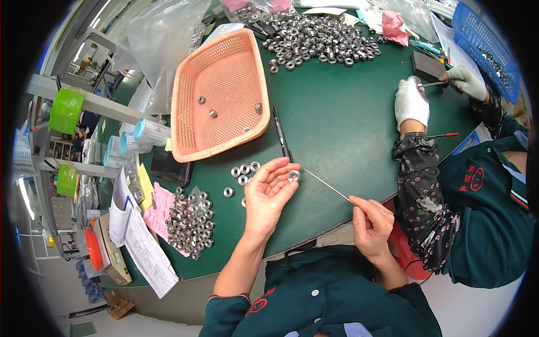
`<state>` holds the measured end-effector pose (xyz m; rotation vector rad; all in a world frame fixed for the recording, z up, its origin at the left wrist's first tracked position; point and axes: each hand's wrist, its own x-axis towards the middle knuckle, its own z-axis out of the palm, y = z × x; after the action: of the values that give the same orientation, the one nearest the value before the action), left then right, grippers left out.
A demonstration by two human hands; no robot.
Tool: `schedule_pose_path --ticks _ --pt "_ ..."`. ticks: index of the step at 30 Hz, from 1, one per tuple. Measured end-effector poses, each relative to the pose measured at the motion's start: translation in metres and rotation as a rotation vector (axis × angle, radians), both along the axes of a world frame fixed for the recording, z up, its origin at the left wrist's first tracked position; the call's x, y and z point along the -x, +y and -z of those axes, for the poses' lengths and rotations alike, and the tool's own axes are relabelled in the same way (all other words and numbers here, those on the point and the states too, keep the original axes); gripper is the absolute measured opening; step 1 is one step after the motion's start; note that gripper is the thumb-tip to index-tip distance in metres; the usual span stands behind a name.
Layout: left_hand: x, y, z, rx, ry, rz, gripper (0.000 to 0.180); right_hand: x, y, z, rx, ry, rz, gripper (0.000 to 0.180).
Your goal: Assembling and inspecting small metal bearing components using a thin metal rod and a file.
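Note:
My left hand (268, 188) pinches a small metal ring (293, 176) between thumb and fingers, its hole facing up. My right hand (372, 226) grips a thin metal rod (328, 186), whose far tip points at the ring and ends a little to its right. Just left of my left hand, several loose metal rings (243, 170) lie on the green table (337, 112). A black pen (281, 135) rests beyond my fingertips, beside the basket.
A pink plastic basket (222, 84) holds several rings. Piles of rings lie at the back (320, 39) and near left (191, 222), by papers (147, 255) and a dark phone (171, 167). At right, a co-worker's gloved hands (411, 103) work near a dark block (429, 66) and blue basket (487, 50).

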<state>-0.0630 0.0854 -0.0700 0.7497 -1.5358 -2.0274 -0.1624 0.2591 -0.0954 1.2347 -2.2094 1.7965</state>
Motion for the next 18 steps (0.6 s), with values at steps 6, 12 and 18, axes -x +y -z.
schedule_pose_path --ticks 6,12,18 --pt "0.0 0.001 0.001 0.03 0.03 -0.006 0.037 -0.001 -0.001 -0.002 0.02 -0.072 0.009 0.017" --pt "-0.004 -0.008 0.005 -0.335 0.093 0.07 0.022 -0.002 -0.003 -0.002 0.039 -0.117 -0.001 0.017" --pt "-0.006 -0.01 0.006 -0.479 0.12 0.061 0.024 -0.003 -0.002 -0.001 0.038 -0.13 -0.004 0.017"
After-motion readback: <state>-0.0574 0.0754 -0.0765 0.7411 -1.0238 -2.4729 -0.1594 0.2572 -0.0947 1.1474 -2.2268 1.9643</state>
